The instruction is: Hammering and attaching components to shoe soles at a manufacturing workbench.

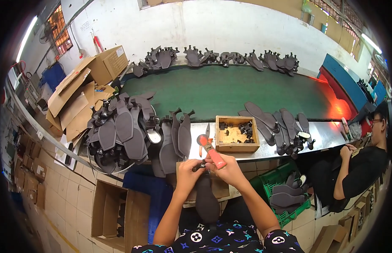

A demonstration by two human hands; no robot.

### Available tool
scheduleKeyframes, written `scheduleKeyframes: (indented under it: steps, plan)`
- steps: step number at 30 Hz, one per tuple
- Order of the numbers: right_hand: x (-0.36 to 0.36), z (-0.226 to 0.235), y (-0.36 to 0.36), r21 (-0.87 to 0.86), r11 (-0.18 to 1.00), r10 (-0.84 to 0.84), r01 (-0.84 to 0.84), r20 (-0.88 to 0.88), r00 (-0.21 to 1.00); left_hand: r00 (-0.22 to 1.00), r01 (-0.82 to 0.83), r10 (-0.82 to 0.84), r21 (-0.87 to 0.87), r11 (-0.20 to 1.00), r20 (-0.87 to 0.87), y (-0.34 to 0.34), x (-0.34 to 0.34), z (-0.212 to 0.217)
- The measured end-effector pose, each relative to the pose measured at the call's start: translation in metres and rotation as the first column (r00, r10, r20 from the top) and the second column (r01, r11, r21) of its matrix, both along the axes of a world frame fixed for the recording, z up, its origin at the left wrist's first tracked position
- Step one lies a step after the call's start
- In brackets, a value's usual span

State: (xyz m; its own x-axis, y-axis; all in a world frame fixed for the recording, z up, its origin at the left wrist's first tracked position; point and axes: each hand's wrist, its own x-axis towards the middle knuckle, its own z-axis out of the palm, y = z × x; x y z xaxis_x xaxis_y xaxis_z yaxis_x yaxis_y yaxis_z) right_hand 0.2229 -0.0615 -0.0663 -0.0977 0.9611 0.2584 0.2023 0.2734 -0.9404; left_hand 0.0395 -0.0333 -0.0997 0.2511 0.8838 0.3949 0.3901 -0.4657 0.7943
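Note:
A dark grey shoe sole [207, 201] lies in front of my body, its toe end toward me and its heel end up at my fingers. My left hand [188, 173] is closed round the heel end, pinching a small black piece there. My right hand [228, 170] grips a hammer [215, 157] with a red handle, its head pointing away from me above the work. The right fingertips also come close to the heel, and whether they touch it is hidden. Just beyond my hands stands a wooden box [237, 146] with small black heel pieces inside.
A heaped wire basket of soles [124, 126] stands left; more soles [284, 126] lie right. Behind runs a green conveyor belt [229, 90]. A cardboard box [120, 211], blue bin [151, 189] and green crate [284, 198] flank me. A co-worker [360, 168] sits at the right.

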Motion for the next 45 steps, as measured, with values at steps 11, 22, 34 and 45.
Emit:
scheduleKeyframes:
  steps: [11, 22, 34, 45]
  plan:
    - [-0.002, -0.022, -0.004, 0.338, 0.932, 0.080, -0.134, 0.169, 0.982, 0.998, -0.037, 0.034, 0.046, 0.998, 0.047, 0.000, -0.008, -0.029]
    - [-0.018, -0.013, -0.045, 0.265, 0.946, -0.182, 0.185, -0.034, 0.983, 0.950, 0.300, -0.273, -0.203, 0.932, 0.151, 0.005, -0.006, -0.010]
    - [-0.020, 0.056, -0.103, 0.140, 0.971, -0.220, 0.192, 0.234, 0.947, 0.949, 0.301, -0.258, -0.284, 0.910, 0.180, 0.019, -0.007, -0.014]
    - [-0.023, 0.094, -0.142, 0.417, 0.839, -0.425, 0.349, 0.102, 0.900, 0.944, 0.161, -0.136, 0.063, 0.985, -0.299, -0.011, -0.021, -0.002]
